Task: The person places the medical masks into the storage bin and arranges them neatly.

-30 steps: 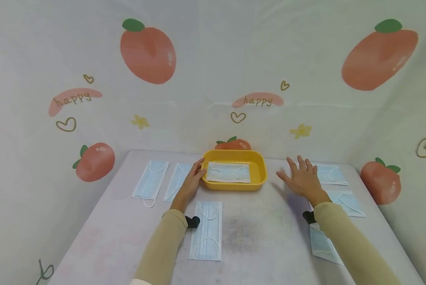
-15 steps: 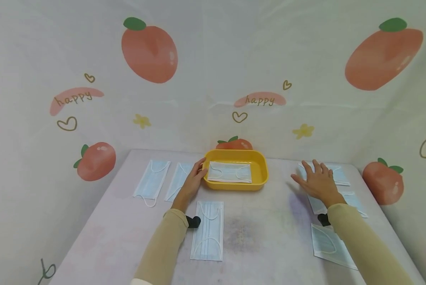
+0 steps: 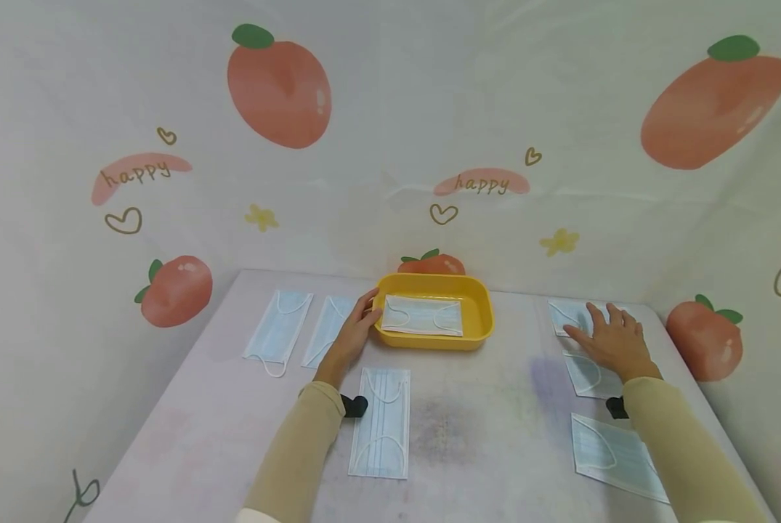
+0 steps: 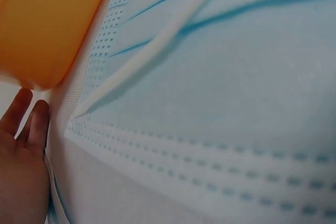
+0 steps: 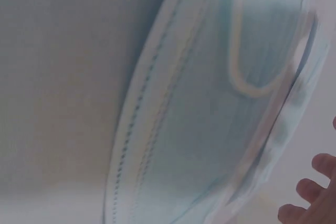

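A blue face mask [image 3: 421, 316] lies flat inside the yellow tray [image 3: 433, 343] at the back middle of the table. My left hand [image 3: 353, 334] rests its fingers against the tray's left end; the left wrist view has the fingertips right at the tray wall [image 4: 47, 24]. My right hand [image 3: 615, 347], fingers spread and nothing in them, is over the far right face mask [image 3: 562, 314] and covers part of it. Closer to me, a second face mask [image 3: 585, 374] is partly hidden by that hand and wrist. In the right wrist view, my fingertips [image 5: 307, 190] appear beyond a mask [image 5: 194, 108].
Two face masks, one at far left [image 3: 279, 327] and another beside it [image 3: 331, 319], lie left of the tray. One mask [image 3: 380, 428] is in front of it. A further mask [image 3: 606, 454] lies under the right forearm. A patterned cloth [image 3: 364, 145] hangs behind the table.
My right hand has moved rightward from beside the tray to over the far right masks, uncovering their left ends. The left hand stays at the tray. The head view has shifted slightly.
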`<state>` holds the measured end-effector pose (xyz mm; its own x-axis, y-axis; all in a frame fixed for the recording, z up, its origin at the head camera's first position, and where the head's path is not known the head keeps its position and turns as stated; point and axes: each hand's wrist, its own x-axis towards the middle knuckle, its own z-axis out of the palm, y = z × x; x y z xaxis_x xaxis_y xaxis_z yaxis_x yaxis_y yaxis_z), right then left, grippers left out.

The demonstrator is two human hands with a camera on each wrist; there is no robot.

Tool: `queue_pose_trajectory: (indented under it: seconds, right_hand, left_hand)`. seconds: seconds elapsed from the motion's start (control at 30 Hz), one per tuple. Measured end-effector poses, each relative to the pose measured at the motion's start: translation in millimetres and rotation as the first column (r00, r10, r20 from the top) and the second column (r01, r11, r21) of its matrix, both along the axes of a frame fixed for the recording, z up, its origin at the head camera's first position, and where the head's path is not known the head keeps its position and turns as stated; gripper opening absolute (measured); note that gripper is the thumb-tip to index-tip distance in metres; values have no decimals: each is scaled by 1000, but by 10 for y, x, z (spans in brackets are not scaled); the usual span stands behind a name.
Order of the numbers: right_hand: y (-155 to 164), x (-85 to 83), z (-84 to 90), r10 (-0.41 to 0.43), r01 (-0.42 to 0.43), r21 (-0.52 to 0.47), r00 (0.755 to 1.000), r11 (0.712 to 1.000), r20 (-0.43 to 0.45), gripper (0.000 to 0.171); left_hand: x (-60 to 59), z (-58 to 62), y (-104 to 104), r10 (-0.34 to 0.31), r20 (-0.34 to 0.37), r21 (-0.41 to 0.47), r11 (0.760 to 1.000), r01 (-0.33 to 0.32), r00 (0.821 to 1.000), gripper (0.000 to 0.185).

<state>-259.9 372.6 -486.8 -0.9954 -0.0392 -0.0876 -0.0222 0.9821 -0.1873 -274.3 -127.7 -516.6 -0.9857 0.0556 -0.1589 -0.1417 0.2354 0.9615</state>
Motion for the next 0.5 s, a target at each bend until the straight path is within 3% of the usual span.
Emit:
queue_pose_trajectory:
  seconds: [0.27, 0.5]
  right_hand:
    - [235, 6, -98, -96, 100, -47, 993, 994, 74, 101]
    - [365, 29, -135, -196, 214, -124, 970, 969, 145, 107]
  left_hand:
    - [-21, -35, -12, 7, 12, -2, 1000, -7, 1000, 47]
    - [-29, -48, -11, 16, 23, -15, 1000, -15, 1000, 47]
